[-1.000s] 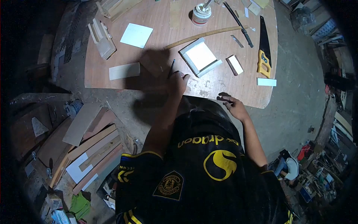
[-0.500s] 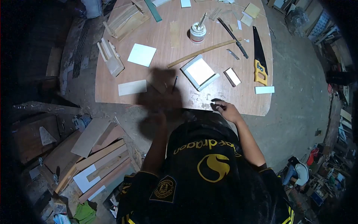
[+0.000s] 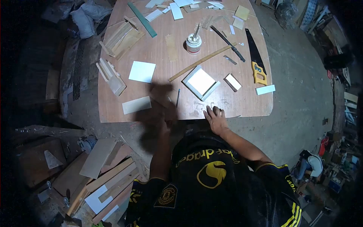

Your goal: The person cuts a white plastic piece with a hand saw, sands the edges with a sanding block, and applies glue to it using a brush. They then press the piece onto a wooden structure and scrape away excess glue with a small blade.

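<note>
My right hand (image 3: 217,120) lies palm down on the table's front edge with its fingers apart, holding nothing that I can see. Just beyond it is a shallow square frame (image 3: 201,81) with a white panel and grey edge strips. My left hand (image 3: 165,120) is at the front edge, deep in shadow, so its fingers cannot be made out. Near it lie a dark pencil (image 3: 178,98) and a pale rectangular board (image 3: 137,105). To the right of the frame rests a small wooden block (image 3: 232,82) with a white face.
A wooden strip (image 3: 200,62), an open jar (image 3: 193,44) with a stick in it and a yellow-handled handsaw (image 3: 258,70) lie farther back. Two wooden assemblies (image 3: 111,77) stand at left. Scrap boards (image 3: 109,189) fill the floor at lower left. Another person (image 3: 313,164) crouches at lower right.
My right hand has moved left along the table edge, and its fingers have spread flat. My left hand has come up to the edge. The view has tilted, showing more of the table's far side.
</note>
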`<action>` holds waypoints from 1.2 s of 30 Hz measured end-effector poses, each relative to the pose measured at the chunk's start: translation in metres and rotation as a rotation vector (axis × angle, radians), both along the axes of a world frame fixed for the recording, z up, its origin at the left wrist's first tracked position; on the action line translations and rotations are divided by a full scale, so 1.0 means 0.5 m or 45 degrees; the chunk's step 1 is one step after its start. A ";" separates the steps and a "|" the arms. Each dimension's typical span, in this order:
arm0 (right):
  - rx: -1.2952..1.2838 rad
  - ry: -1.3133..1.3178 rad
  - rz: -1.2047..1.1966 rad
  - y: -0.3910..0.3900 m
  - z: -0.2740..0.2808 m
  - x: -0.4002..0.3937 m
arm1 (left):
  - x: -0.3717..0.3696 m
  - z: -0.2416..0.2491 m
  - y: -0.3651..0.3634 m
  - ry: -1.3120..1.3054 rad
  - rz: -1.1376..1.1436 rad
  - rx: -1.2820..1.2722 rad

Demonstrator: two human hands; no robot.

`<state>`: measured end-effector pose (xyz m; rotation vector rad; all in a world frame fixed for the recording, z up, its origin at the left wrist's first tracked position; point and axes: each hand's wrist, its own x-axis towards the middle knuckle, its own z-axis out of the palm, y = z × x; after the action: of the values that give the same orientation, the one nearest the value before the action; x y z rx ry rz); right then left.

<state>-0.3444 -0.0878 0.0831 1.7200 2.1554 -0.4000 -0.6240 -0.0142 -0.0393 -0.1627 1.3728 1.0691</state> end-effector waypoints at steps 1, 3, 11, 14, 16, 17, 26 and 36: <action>0.051 -0.024 -0.017 -0.007 -0.008 -0.003 | -0.007 0.021 -0.002 -0.002 -0.006 -0.001; 0.024 -0.047 -0.060 -0.009 -0.011 -0.011 | -0.025 0.085 0.000 0.317 -0.496 -0.287; -0.134 -0.046 -0.229 0.007 0.006 -0.022 | -0.140 -0.120 -0.013 0.909 -1.355 -0.061; -0.158 -0.031 -0.244 0.013 0.007 -0.024 | -0.116 0.047 0.008 0.985 -1.385 0.192; -0.162 0.008 -0.252 0.017 0.012 -0.016 | -0.118 0.058 0.002 1.027 -1.467 0.326; -0.164 -0.002 -0.269 0.018 0.014 -0.002 | -0.135 0.047 -0.005 1.066 -1.617 0.521; 0.291 0.592 -0.836 -0.017 0.002 0.088 | -0.019 0.158 0.016 0.449 -2.095 0.356; 0.330 0.842 -1.038 -0.049 -0.003 0.232 | 0.248 0.383 0.071 0.699 -2.345 0.709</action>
<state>-0.2285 -0.1123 0.0818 2.9124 1.7981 -1.0534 -0.5002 0.0215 0.1524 1.6005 0.9762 -0.2015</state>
